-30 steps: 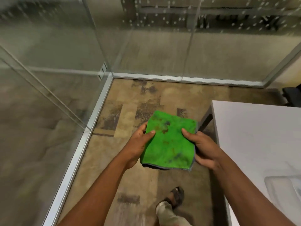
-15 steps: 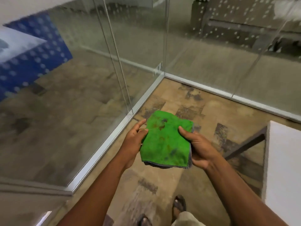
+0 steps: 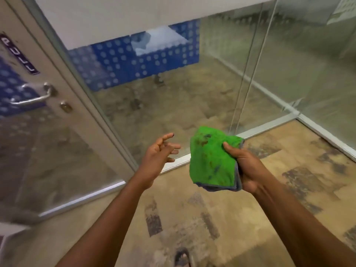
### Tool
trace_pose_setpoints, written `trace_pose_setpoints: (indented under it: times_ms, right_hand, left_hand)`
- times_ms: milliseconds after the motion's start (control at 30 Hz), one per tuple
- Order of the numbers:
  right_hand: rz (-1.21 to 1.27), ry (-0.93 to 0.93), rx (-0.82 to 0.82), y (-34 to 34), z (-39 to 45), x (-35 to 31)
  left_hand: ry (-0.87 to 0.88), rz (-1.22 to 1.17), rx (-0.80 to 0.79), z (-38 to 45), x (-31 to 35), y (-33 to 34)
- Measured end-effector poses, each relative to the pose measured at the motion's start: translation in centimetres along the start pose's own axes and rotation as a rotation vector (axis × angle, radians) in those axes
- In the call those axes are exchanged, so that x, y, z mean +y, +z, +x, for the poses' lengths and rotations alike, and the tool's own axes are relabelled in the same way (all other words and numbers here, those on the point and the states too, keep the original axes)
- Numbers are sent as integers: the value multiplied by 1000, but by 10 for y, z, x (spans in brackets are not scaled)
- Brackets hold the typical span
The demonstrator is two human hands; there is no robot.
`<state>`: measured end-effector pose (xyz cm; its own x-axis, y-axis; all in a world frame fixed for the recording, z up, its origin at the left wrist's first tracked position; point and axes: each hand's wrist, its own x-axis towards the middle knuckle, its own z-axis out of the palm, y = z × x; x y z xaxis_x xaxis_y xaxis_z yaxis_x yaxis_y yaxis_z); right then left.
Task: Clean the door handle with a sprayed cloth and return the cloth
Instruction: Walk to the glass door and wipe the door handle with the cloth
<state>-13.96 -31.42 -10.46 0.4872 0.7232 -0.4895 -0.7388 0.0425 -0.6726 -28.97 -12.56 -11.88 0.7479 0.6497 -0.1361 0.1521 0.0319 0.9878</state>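
The folded green cloth (image 3: 212,160) is being held by the right hand (image 3: 245,166) at the centre right of the head view; the thumb is being pressed onto the upper face of the cloth near its right edge, and the remaining fingers are being kept beneath it, largely hidden; the right grip is therefore being maintained as a grasp on the cloth. Dark stains are being shown on the green face, and a grey-blue underlayer is being exposed along the lower and right edges. The left hand (image 3: 158,153) is being held just beside the cloth, apart from it, with the palm turned toward it; its fingers are being held spread and loosely bent, so the left grip is released and nothing is being carried by it. The door handle (image 3: 31,97) is being shown at the far left, well apart from both hands; it is a metal lever mounted on the pale frame of a glazed door (image 3: 57,78), with a keyhole (image 3: 66,107) just below it and a dark label (image 3: 18,54) above it. Glass partitions (image 3: 212,83) are being shown behind the hands; patterned carpet (image 3: 250,218) is being shown beneath the forearms, and part of a sandal (image 3: 183,258) is being shown at the bottom edge.
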Motion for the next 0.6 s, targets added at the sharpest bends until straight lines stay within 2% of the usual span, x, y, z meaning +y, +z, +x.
trace_pose_setpoints:
  times_ms: [167,300,600]
  right_hand:
    - [-44,28,-78,49,14,16]
    - [-58,119,-149,88,22,38]
    - [-28,148,-211,188,44,93]
  left_hand:
    - [69,35,117,-21,-2,-53]
    - [111,49,165,-40,-2,-99]
    - [168,363,183,-61,3,-227]
